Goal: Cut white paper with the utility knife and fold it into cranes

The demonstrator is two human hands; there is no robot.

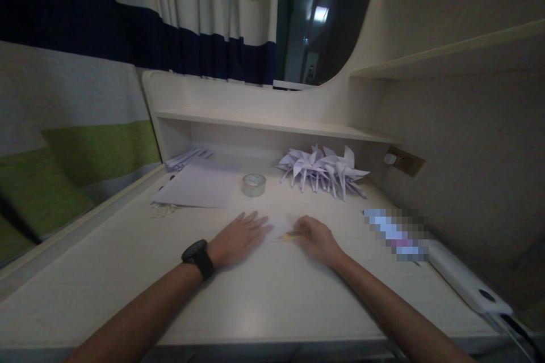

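Observation:
My left hand, with a black watch on its wrist, lies flat with the fingers stretched out. Its fingertips press the left edge of a small white sheet of paper on the desk. In my right hand is a yellow utility knife, its thin tip pointing left over the paper. The fingers are closed round the knife and hide part of it. A roll of clear tape lies just beyond my left hand. Farther back on the right is a pile of folded paper pinwheels.
A stack of white paper lies at the back left, beside rolled paper sticks. On the right are a blurred-out item and a white power strip with a cable. A low shelf overhangs the desk's back.

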